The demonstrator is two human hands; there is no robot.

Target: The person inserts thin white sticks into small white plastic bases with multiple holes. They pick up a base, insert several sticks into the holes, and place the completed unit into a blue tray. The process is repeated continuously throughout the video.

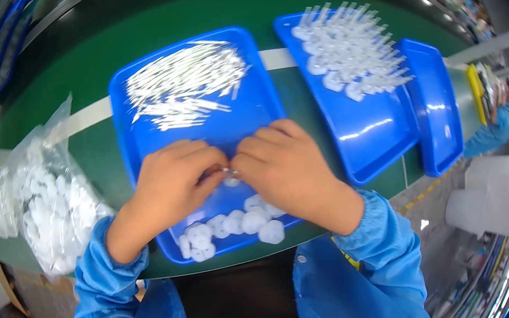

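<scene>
Both my hands meet over the near half of a blue tray (120, 117). My left hand (177, 171) is closed, with thumb and fingertips pinching a small translucent white plastic piece (232, 180). My right hand (283, 163) closes on the same piece from the other side, and its fingers hide most of it. Below them, several round white plastic pieces (253, 221) lie along the tray's near edge. A loose heap of thin white sticks (191, 80) fills the tray's far part.
A second blue tray (366, 141) at right holds rows of round white pieces with upright clear stems (352, 50). Beyond it lies a third blue tray (437, 112). A clear bag of white pieces (49, 203) sits at left on the green table (85, 27). Another person (496, 130) is far right.
</scene>
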